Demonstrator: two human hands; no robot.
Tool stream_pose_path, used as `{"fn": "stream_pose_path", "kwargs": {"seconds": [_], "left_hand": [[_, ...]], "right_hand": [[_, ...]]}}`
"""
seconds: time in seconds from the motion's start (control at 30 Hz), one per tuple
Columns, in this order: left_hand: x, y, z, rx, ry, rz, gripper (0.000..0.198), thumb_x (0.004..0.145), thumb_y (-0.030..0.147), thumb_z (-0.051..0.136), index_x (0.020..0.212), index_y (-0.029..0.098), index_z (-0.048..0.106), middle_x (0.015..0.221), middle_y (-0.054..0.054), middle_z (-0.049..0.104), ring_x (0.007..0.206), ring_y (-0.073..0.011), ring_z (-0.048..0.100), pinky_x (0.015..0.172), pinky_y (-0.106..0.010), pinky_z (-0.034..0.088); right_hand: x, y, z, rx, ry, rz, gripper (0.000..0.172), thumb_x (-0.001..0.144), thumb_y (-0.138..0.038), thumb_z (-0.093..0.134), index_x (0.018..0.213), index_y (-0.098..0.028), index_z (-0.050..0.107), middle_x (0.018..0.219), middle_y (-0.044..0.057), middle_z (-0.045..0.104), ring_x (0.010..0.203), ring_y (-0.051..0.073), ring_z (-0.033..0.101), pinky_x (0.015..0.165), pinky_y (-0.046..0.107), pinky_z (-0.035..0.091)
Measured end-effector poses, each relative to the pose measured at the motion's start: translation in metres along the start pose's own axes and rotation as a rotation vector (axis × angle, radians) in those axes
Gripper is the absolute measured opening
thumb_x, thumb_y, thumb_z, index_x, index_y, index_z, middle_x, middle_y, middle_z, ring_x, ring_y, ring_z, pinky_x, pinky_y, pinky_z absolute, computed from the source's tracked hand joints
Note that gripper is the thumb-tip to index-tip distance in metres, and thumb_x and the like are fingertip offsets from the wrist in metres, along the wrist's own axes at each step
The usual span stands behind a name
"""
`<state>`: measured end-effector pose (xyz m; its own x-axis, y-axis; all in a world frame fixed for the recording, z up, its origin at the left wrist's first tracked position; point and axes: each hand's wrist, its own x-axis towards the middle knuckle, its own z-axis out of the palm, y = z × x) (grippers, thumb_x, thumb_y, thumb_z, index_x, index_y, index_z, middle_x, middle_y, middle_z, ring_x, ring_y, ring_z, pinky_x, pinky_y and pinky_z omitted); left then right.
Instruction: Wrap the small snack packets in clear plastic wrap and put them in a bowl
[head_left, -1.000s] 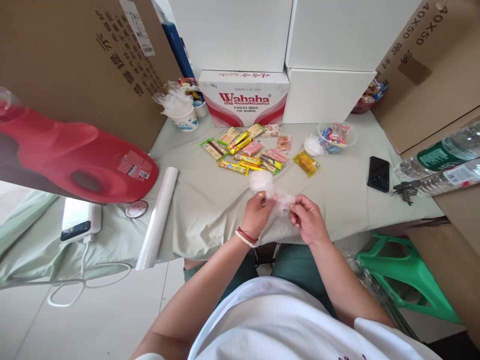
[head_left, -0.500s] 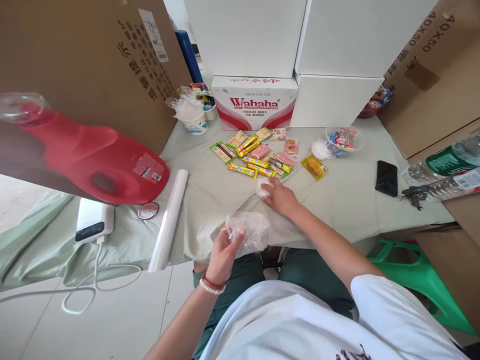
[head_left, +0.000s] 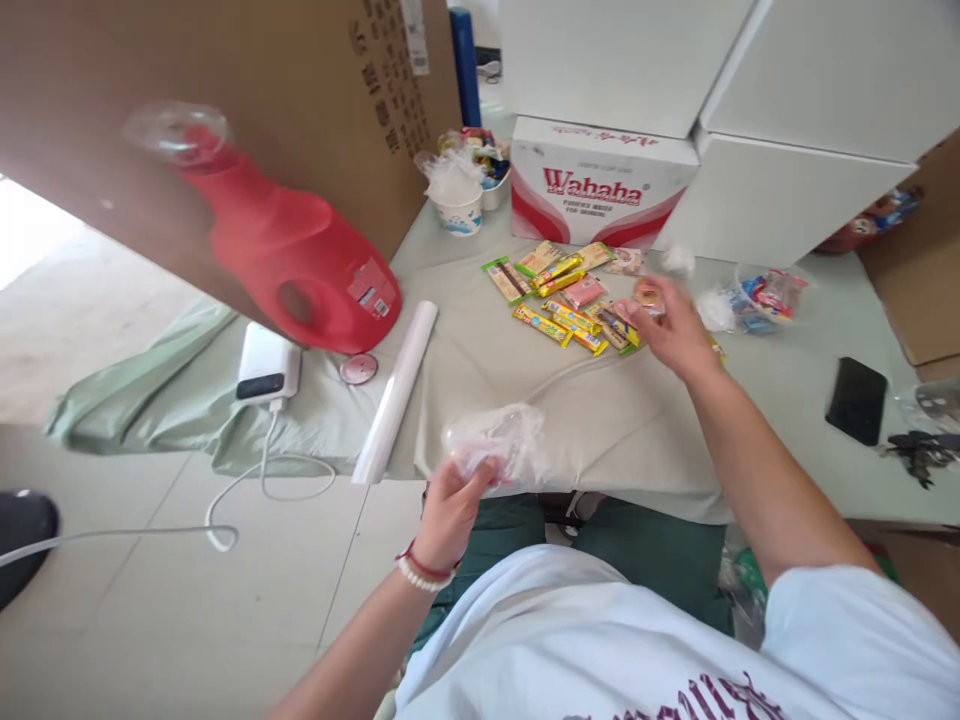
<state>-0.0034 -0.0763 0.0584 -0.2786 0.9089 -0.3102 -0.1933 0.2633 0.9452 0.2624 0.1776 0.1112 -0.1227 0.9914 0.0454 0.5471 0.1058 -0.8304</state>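
Observation:
A crumpled clear plastic bag (head_left: 499,440) is gripped in my left hand (head_left: 454,500), with something pinkish red by the thumb. My right hand (head_left: 679,335) reaches over the right end of the snack pile, fingertips pinched on a pink snack packet (head_left: 624,309). Beside those fingers lies a small packet with a round snack (head_left: 649,295). The pile also has several yellow snack bars (head_left: 541,324), another pink packet (head_left: 584,291) and a green-edged packet (head_left: 506,280). Beyond my right hand lies a crumpled white plastic ball (head_left: 679,260).
A Wahaha carton (head_left: 600,190) and white boxes stand at the back. To the left are a red jug (head_left: 300,260), a white roll (head_left: 395,395), a power bank (head_left: 268,365) and filled paper cups (head_left: 460,212). On the right are a bowl of packets (head_left: 772,300) and a phone (head_left: 856,400).
My right hand has let go of the white plastic ball, now near the boxes, and moved to the pile's right end. My left hand still holds the bag. The view has turned left.

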Motion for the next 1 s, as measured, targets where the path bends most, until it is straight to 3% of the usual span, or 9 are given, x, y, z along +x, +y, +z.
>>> {"fn": "stream_pose_path", "kwargs": {"seconds": [0.1,0.13,0.2,0.27,0.43,0.57,0.7,0.83,1.0], "left_hand": [[0.015,0.002,0.031,0.021,-0.073,0.059,0.040,0.084,0.056,0.077,0.079,0.016,0.073,0.082,-0.006,0.073,0.077,-0.0183,0.064,0.075,-0.030,0.051],[0.019,0.002,0.038,0.020,-0.120,0.053,0.040,0.083,0.056,0.077,0.080,0.016,0.074,0.083,-0.007,0.074,0.078,-0.0183,0.064,0.075,-0.030,0.051],[0.025,0.001,0.045,-0.018,-0.207,0.012,0.041,0.081,0.057,0.079,0.084,0.016,0.073,0.081,-0.006,0.073,0.074,-0.0169,0.063,0.073,-0.029,0.050],[0.030,-0.002,0.045,-0.088,-0.232,-0.062,0.045,0.078,0.059,0.081,0.088,0.016,0.071,0.077,-0.003,0.071,0.068,-0.0146,0.061,0.068,-0.027,0.049],[0.038,-0.010,0.032,-0.093,-0.110,-0.184,0.053,0.070,0.059,0.085,0.093,0.018,0.062,0.071,0.003,0.062,0.056,-0.0097,0.054,0.056,-0.024,0.043],[0.026,-0.014,0.037,0.155,0.117,0.186,0.046,0.086,0.057,0.072,0.111,0.020,0.058,0.098,-0.005,0.064,0.081,-0.0153,0.062,0.068,-0.027,0.050],[0.015,-0.011,0.054,0.490,-0.004,0.500,0.064,0.071,0.052,0.085,0.123,0.022,0.061,0.129,-0.014,0.063,0.120,-0.0312,0.060,0.101,-0.045,0.050],[0.035,-0.007,0.050,0.512,-0.034,0.342,0.023,0.080,0.043,0.076,0.090,0.023,0.071,0.095,-0.007,0.073,0.094,-0.0265,0.066,0.091,-0.041,0.051],[0.062,0.000,0.026,0.007,-0.025,0.078,0.033,0.076,0.048,0.079,0.080,0.020,0.063,0.068,0.002,0.061,0.060,-0.0112,0.054,0.061,-0.024,0.046]], "right_hand": [[-0.073,-0.008,0.042,0.472,-0.381,0.148,0.069,0.081,-0.071,0.073,0.135,-0.029,0.062,0.129,0.011,0.068,0.111,0.027,0.069,0.088,0.042,0.060],[-0.096,-0.008,0.054,0.527,-0.429,0.189,0.069,0.075,-0.066,0.081,0.130,-0.030,0.064,0.126,0.010,0.070,0.111,0.026,0.069,0.087,0.039,0.060],[-0.130,-0.004,0.071,0.608,-0.396,0.277,0.061,0.068,-0.060,0.088,0.116,-0.027,0.069,0.111,0.006,0.074,0.101,0.023,0.071,0.083,0.035,0.060],[-0.147,0.004,0.077,0.704,-0.254,0.393,0.054,0.063,-0.057,0.091,0.099,-0.025,0.069,0.092,0.002,0.072,0.083,0.019,0.070,0.074,0.031,0.060],[-0.157,0.022,0.060,0.826,-0.071,0.562,0.053,0.056,-0.055,0.094,0.083,-0.023,0.063,0.065,-0.005,0.057,0.053,0.012,0.055,0.043,0.022,0.042],[-0.160,0.021,0.054,0.791,-0.015,0.520,0.052,0.059,-0.057,0.092,0.081,-0.023,0.060,0.060,-0.007,0.052,0.049,0.011,0.051,0.038,0.021,0.035],[-0.160,0.013,0.058,0.779,-0.023,0.462,0.048,0.064,-0.056,0.090,0.083,-0.024,0.060,0.059,-0.007,0.052,0.048,0.011,0.050,0.038,0.021,0.034],[-0.158,0.016,0.054,0.794,-0.028,0.443,0.046,0.065,-0.055,0.089,0.085,-0.025,0.060,0.058,-0.008,0.049,0.045,0.010,0.043,0.037,0.021,0.029],[-0.162,0.045,0.030,0.698,0.047,0.436,0.052,0.064,-0.058,0.088,0.093,-0.025,0.061,0.066,-0.007,0.050,0.048,0.010,0.041,0.039,0.023,0.031]]}}
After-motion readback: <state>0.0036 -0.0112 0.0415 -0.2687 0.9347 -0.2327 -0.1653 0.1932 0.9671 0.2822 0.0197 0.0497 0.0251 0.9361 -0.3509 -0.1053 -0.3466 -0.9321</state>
